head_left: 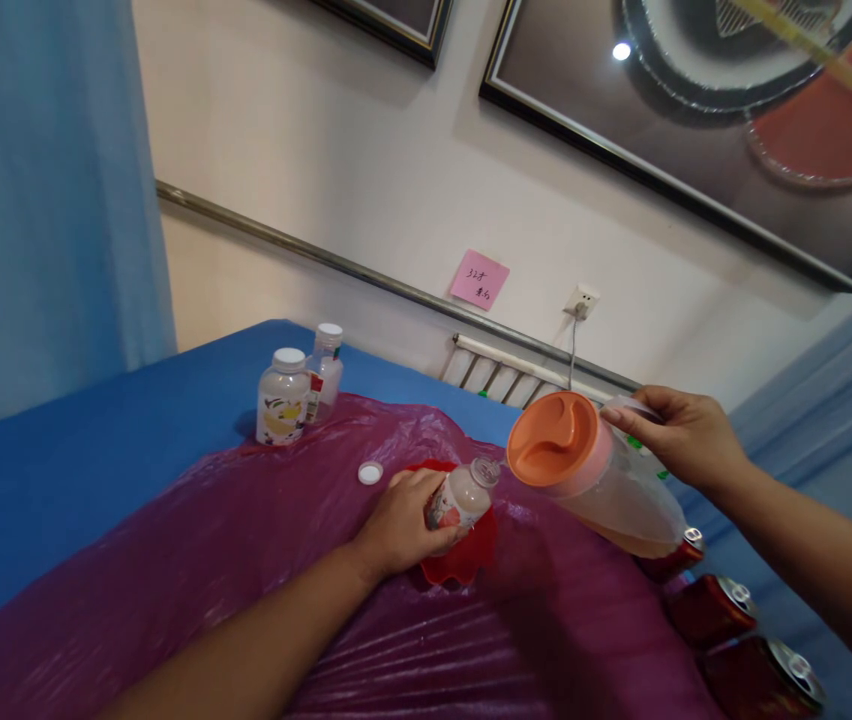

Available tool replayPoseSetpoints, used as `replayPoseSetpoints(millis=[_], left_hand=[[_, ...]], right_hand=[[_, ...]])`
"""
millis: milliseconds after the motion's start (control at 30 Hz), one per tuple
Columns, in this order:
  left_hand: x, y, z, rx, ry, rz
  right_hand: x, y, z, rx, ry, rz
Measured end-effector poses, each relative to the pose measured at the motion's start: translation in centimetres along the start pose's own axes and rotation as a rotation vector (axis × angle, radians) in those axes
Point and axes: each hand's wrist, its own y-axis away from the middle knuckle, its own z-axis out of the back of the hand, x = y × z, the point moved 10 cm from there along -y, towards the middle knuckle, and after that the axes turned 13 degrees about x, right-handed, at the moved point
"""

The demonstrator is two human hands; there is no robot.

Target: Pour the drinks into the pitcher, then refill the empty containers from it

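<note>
My left hand (403, 520) is closed around a clear bottle (465, 497) with a printed label, uncapped and tilted to the right over a red scalloped dish (456, 560). By its handle, my right hand (685, 435) grips a translucent pitcher (621, 500) with an orange lid (555, 440). The pitcher is tipped to the left, its lid close to the bottle's mouth, and some brownish liquid shows low inside. Whether liquid is flowing between them I cannot tell. A white cap (370, 473) lies on the purple plastic sheet (261, 560) left of the bottle.
Two white-capped bottles, a labelled one (283, 400) and a slimmer one (327, 370), stand at the back left. Several red cans (760, 675) line the right edge. The purple sheet covers part of a blue surface (96, 430). Behind are a radiator (501, 370) and a wall pipe (306, 250).
</note>
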Motion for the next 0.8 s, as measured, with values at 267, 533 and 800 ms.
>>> replayPoseSetpoints(millis=[267,533,800], left_hand=[[-0.02,0.01,0.05,-0.005,0.010,0.003],[0.09,-0.03,-0.07,-0.001,0.003,0.006],[0.01,0.02,0.04,-0.004,0.012,0.006]], right_hand=[[0.29,0.05,0.01,-0.009,0.001,0.027],[0.23,0.04,0.07,-0.012,-0.021,0.005],[-0.06,0.00,0.21,-0.019,0.008,-0.006]])
